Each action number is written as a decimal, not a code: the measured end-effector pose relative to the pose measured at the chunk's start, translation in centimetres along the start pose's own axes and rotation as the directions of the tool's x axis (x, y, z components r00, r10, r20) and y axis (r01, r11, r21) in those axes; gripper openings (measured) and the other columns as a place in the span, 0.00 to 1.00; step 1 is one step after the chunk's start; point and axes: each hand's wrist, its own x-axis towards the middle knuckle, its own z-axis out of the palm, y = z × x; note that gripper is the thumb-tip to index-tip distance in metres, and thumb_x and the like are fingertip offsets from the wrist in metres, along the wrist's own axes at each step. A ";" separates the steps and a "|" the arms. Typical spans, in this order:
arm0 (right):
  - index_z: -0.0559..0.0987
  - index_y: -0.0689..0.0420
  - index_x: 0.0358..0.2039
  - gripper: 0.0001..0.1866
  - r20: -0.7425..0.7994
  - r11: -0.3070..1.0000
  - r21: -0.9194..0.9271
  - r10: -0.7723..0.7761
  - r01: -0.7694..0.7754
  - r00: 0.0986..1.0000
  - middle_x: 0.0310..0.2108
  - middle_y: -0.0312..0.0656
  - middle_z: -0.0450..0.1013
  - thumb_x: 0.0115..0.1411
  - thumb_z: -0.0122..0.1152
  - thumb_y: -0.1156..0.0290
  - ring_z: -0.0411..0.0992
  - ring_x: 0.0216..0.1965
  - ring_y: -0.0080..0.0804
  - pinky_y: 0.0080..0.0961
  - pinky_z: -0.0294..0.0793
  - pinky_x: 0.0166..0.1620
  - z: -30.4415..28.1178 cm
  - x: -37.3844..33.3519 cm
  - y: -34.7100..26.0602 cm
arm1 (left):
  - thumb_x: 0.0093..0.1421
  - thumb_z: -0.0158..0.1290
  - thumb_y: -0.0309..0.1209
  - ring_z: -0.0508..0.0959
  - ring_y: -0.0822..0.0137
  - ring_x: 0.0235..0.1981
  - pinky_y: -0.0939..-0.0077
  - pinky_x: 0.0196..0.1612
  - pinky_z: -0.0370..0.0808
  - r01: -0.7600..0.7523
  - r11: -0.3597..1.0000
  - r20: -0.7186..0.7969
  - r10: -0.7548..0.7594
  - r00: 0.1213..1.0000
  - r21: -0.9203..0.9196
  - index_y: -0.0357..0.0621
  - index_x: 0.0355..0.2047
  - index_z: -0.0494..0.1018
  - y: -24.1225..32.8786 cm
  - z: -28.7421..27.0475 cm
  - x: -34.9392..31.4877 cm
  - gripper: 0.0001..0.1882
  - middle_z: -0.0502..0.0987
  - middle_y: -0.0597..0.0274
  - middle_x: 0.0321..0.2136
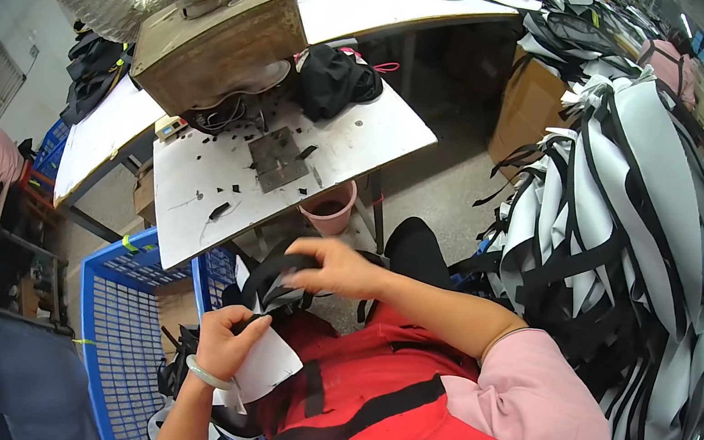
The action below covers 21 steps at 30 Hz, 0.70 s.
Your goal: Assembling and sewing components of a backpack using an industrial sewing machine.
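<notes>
Some black cloth (267, 277) and a white piece (272, 362) are held up over the person's lap, in front of a red apron (388, 369). The left hand (226, 343) pinches the white piece by its top edge, with the thumb up and the fingers bent. A pale ring (208, 374) goes around that wrist. The right hand (333, 268) is a bit higher up, with its fingers curled over the black cloth. The cloth and the white piece come together near the left thumb, but I cannot tell if they are joined. A blue basket (110, 329) is on the left, with black and white bits in it. Past the hands is a white worktop (179, 209) with a metal plate (279, 160) and small black scraps (221, 211). A big brown machine (224, 39) is at its back, and a black bundle (337, 84) lies beside it. A pink bucket (331, 212) sits below the worktop's edge. On the right is a tall heap (622, 203) of white and black strips, near a brown box (524, 109).
</notes>
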 end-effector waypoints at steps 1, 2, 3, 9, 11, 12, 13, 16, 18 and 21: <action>0.74 0.52 0.43 0.15 -0.120 0.989 0.139 0.059 -0.043 0.991 0.26 0.31 0.71 0.55 0.63 0.72 0.68 0.25 0.16 0.16 0.67 0.29 -1.0 -0.2 0.9 | 0.53 0.60 0.30 0.62 0.79 0.16 0.78 0.19 0.60 -0.038 0.999 0.020 0.038 0.999 0.000 0.34 0.18 0.71 0.1 0.4 -0.1 0.14 0.66 0.67 0.11; 0.71 0.51 0.49 0.20 -0.204 0.985 0.160 0.094 -0.062 0.974 0.25 0.31 0.71 0.55 0.61 0.74 0.68 0.23 0.16 0.16 0.66 0.27 -2.0 -0.3 1.5 | 0.53 0.60 0.30 0.62 0.78 0.16 0.77 0.19 0.59 -0.074 0.997 0.038 0.074 0.997 -0.001 0.33 0.18 0.71 0.1 0.9 -0.3 0.14 0.65 0.65 0.11; 0.68 0.51 0.53 0.26 -0.270 0.991 0.045 0.134 -0.127 0.953 0.30 0.35 0.72 0.54 0.62 0.74 0.71 0.28 0.22 0.18 0.69 0.32 -3.4 -0.6 2.4 | 0.53 0.61 0.30 0.63 0.76 0.15 0.76 0.19 0.60 -0.096 0.995 0.084 0.094 0.992 0.012 0.33 0.19 0.71 0.0 1.4 -0.4 0.14 0.66 0.60 0.12; 0.60 0.50 0.63 0.45 0.354 0.584 -0.738 -0.092 0.338 0.931 0.63 0.50 0.55 0.42 0.69 0.67 0.54 0.63 0.48 0.37 0.56 0.62 -5.0 -2.1 4.4 | 0.54 0.59 0.36 0.76 0.49 0.22 0.63 0.25 0.71 -0.276 0.932 0.246 0.217 0.945 0.236 0.37 0.22 0.75 0.7 4.4 -2.3 0.13 0.74 0.48 0.20; 0.65 0.53 0.60 0.43 0.533 0.598 -0.706 0.096 0.380 0.841 0.63 0.49 0.57 0.42 0.70 0.60 0.55 0.63 0.46 0.38 0.54 0.62 -3.7 -1.9 4.0 | 0.54 0.59 0.36 0.76 0.49 0.22 0.63 0.25 0.72 -0.306 0.918 0.266 0.237 0.934 0.254 0.37 0.22 0.76 0.8 4.6 -1.9 0.13 0.74 0.48 0.20; 0.68 0.54 0.58 0.42 0.569 0.660 -0.674 0.178 0.331 0.803 0.62 0.48 0.58 0.42 0.70 0.57 0.55 0.62 0.46 0.39 0.54 0.61 -2.7 -1.7 4.2 | 0.54 0.58 0.37 0.76 0.48 0.22 0.62 0.25 0.71 -0.296 0.922 0.258 0.231 0.938 0.251 0.37 0.22 0.75 0.9 4.5 -1.8 0.14 0.74 0.48 0.20; 0.71 0.55 0.55 0.36 0.510 0.565 -0.745 0.142 0.354 0.848 0.56 0.47 0.64 0.43 0.68 0.60 0.61 0.58 0.44 0.39 0.60 0.57 -1.5 -1.5 3.6 | 0.54 0.58 0.37 0.75 0.47 0.22 0.62 0.25 0.71 -0.280 0.927 0.237 0.222 0.946 0.249 0.37 0.21 0.75 1.0 4.4 -1.8 0.14 0.74 0.47 0.19; 0.74 0.56 0.49 0.29 0.384 0.408 -0.812 -0.166 0.418 0.908 0.46 0.45 0.70 0.42 0.66 0.66 0.68 0.48 0.44 0.38 0.66 0.50 1.0 -0.9 6.7 | 0.55 0.58 0.38 0.74 0.46 0.21 0.61 0.24 0.70 -0.275 0.926 0.201 0.226 0.953 0.259 0.37 0.19 0.73 0.8 4.4 -2.0 0.16 0.72 0.46 0.18; 0.74 0.57 0.42 0.23 0.339 0.352 -0.817 -0.349 0.457 0.874 0.36 0.43 0.69 0.41 0.63 0.72 0.70 0.39 0.44 0.36 0.72 0.39 1.9 -0.1 7.7 | 0.54 0.58 0.37 0.73 0.45 0.20 0.61 0.23 0.68 -0.227 0.934 0.140 0.195 0.971 0.277 0.36 0.17 0.72 0.8 3.7 -2.0 0.17 0.71 0.46 0.17; 0.73 0.59 0.40 0.23 0.079 0.387 -0.868 -0.511 0.311 0.856 0.35 0.44 0.68 0.38 0.61 0.77 0.69 0.40 0.45 0.37 0.74 0.37 3.1 1.8 7.1 | 0.54 0.59 0.33 0.69 0.51 0.16 0.64 0.20 0.64 -0.183 0.960 -0.014 0.190 0.982 0.211 0.34 0.17 0.70 -0.3 2.7 -1.5 0.16 0.68 0.45 0.15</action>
